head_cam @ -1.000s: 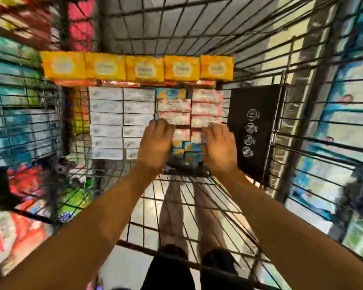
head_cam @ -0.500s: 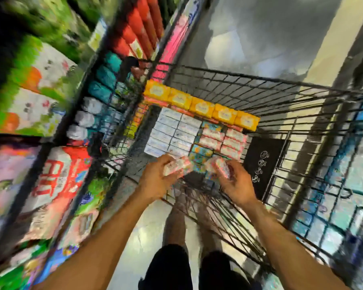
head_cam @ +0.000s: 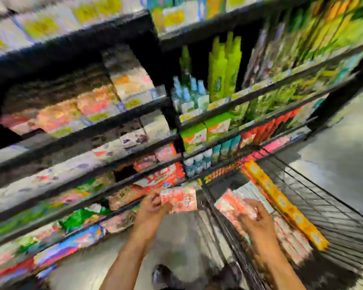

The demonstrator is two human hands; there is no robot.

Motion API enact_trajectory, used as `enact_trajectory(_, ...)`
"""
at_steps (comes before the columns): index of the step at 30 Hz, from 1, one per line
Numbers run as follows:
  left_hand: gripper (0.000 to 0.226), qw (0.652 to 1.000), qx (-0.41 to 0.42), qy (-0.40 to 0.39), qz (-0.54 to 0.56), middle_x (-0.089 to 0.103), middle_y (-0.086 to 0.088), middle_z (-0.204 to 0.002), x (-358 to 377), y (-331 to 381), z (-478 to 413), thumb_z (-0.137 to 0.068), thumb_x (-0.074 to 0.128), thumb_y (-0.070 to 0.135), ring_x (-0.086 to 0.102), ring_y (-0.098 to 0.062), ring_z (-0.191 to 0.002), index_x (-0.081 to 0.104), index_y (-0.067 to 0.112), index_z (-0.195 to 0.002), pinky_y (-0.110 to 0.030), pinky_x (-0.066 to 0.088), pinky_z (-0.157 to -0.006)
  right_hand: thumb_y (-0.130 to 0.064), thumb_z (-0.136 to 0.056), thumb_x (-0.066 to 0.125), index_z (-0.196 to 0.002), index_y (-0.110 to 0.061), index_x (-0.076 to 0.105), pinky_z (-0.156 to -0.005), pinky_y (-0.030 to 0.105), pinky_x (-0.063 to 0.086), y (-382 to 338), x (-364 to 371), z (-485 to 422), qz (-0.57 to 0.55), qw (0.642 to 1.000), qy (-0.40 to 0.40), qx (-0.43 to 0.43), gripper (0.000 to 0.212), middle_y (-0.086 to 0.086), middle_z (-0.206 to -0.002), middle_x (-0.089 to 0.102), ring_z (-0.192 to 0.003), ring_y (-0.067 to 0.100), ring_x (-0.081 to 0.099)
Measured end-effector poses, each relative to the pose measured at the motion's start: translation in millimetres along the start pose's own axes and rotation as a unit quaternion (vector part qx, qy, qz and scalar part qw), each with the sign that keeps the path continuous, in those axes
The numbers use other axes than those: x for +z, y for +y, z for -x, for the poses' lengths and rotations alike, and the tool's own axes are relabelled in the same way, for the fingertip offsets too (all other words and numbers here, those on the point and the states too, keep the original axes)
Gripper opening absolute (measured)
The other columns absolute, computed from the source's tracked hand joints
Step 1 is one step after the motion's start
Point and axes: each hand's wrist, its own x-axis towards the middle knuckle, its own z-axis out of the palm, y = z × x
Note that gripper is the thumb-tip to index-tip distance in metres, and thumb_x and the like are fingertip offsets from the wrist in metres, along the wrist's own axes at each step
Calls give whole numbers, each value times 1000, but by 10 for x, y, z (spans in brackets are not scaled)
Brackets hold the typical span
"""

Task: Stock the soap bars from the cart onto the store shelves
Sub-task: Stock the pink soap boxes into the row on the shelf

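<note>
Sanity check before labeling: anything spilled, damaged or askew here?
Nothing stands out. Left hand holds a soap pack by the shelves; right hand holds a second pack over the cart. Blur hides fine damage.

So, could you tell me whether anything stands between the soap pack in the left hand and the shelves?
Nothing visible does. The left hand holds the soap pack outside the cart, facing the shelves. Blur hides which slot is free.

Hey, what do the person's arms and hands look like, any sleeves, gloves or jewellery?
The left forearm and right forearm are bare to the frame edge, no sleeves showing. The left hand and right hand wear no gloves. No watch or bracelet shows at either wrist; blur hides any rings.
</note>
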Motion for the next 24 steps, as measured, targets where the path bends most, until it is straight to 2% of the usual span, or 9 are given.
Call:
enact_trajectory(2,28,999,26,31,17,74,17,-78,-421,174,67,-88,66,-7,65,4,-70,62,20,-93,-10,47,-60,-41,-55,74,-102,-21,70,-72,21,49,-338,387,82,-19,999,-21,-31,51,0,-92,74,-80,17,63)
enact_trajectory(4,24,997,48,45,40,78,7,-93,-841,340,128,-85,75,2,69,-2,-77,68,17,-101,-16,52,-66,-23,-71,79,-101,-21,73,-79,33,54,-623,761,168,-66,995,-57,-43,30,3,-93,77,-83,19,68)
enact_trajectory(6,37,993,67,59,70,77,-5,-106,-1236,531,184,-77,82,13,72,-18,-93,70,17,-111,-32,57,-81,-1,-84,75,-107,-17,72,-78,32,58,-935,1123,310,-136,984,-109,-35,28,7,-96,77,-85,20,70)
enact_trajectory(8,40,989,90,66,94,76,-7,-108,-1618,705,231,-76,80,14,71,-22,-99,68,17,-115,-39,57,-88,-13,-77,82,-109,-13,70,-72,24,59,-1193,1440,460,-193,968,-151,-48,34,8,-95,76,-83,17,71)
enact_trajectory(10,37,987,103,64,106,75,-7,-111,-1965,849,242,-82,77,8,71,-23,-101,67,19,-116,-37,55,-88,-39,-56,95,-105,-16,73,-71,24,58,-1428,1734,616,-206,961,-176,-64,59,9,-97,76,-85,17,72)
enact_trajectory(12,35,985,124,65,105,75,-5,-113,-2286,976,255,-84,76,6,71,-17,-96,67,20,-115,-28,56,-79,-48,-45,97,-102,-18,75,-71,24,59,-1559,2020,770,-218,957,-177,-79,68,9,-97,75,-84,15,72)
enact_trajectory(15,32,978,169,77,93,75,-5,-110,-2671,1157,220,-81,76,8,71,-18,-98,66,16,-111,-28,58,-81,-39,-55,94,-105,-16,71,-66,23,58,-1666,2391,933,-236,949,-192,-83,60,4,-89,75,-76,12,71)
enact_trajectory(18,32,969,221,105,28,76,-2,-107,-2959,1347,82,-82,78,5,72,-16,-100,69,18,-111,-27,58,-85,-12,-80,76,-114,-9,66,-59,21,55,-1679,2644,1051,-226,947,-209,-92,35,-2,-80,72,-68,8,68)
enact_trajectory(24,34,951,269,148,-29,76,1,-101,-3284,1720,-347,-82,79,2,72,-9,-93,68,18,-110,-20,57,-77,-16,-79,77,-115,-12,68,-68,28,59,-1598,2846,1040,-183,956,-208,-100,38,9,-96,75,-83,19,72)
